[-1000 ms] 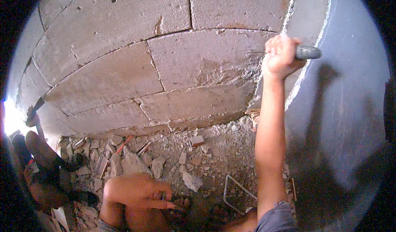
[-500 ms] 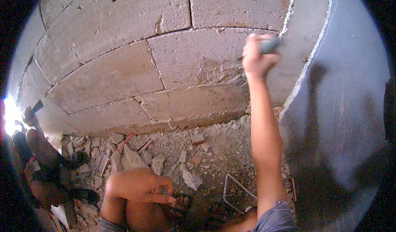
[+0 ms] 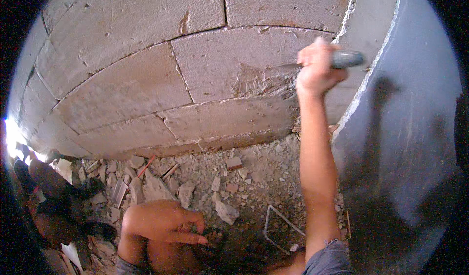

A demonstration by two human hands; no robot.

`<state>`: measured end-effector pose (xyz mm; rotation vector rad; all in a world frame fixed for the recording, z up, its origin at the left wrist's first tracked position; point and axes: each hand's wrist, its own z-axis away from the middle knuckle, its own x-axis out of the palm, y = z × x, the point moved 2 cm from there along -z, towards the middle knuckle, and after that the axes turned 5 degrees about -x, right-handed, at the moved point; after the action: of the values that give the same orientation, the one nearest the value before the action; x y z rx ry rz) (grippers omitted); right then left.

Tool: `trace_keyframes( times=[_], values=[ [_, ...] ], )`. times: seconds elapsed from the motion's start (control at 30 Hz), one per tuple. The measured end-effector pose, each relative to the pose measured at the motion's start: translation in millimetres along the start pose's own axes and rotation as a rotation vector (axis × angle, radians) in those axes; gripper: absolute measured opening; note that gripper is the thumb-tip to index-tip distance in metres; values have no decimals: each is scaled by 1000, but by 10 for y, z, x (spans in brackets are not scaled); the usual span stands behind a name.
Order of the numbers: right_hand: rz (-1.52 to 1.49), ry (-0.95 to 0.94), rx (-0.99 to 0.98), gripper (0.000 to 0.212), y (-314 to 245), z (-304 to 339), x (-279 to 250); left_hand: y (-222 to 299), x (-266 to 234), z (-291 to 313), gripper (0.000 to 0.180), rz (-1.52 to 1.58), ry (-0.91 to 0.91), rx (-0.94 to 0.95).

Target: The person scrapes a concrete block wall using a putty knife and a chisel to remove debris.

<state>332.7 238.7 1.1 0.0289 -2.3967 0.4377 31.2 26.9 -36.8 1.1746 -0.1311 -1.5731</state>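
My right hand is closed around the grey-green handle of a thin-bladed hand tool, raised in front of the block wall. The handle end sticks out to the right, and a narrow dark blade shows to the left, blurred by motion. Beside the blade, a rough, chipped patch marks the face of a block. My left hand rests on my bent left knee. Its fingers are loosely bent and apart, with nothing visible in them.
Rubble covers the floor along the wall's foot. A bent pale strip lies between my legs. To the right stands a smooth grey wall with shadows on it. Another person crouches at the far left.
My right hand has moved right with the tool, drawing the blade away from the chipped patch. The other person's raised hand and flat tool have dropped from sight. My left hand stays put.
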Motion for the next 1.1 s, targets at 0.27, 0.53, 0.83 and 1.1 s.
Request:
trace_keyframes(
  times=[0.27, 0.53, 0.83, 1.1],
  values=[
    [-41, 77, 121, 25, -155, 47, 221, 10, 2, 52, 35, -39, 5, -5],
    [364, -61, -23, 14, 575, 232, -110, 73, -50, -4, 35, -78, -3, -52],
    [-82, -94, -7, 23, -347, 5, 339, -18, 45, -3, 34, -13, 25, 65],
    [342, -157, 163, 20, 1601, 490, -497, -14, 114, 112, 43, -7, 64, -134]
  ],
)
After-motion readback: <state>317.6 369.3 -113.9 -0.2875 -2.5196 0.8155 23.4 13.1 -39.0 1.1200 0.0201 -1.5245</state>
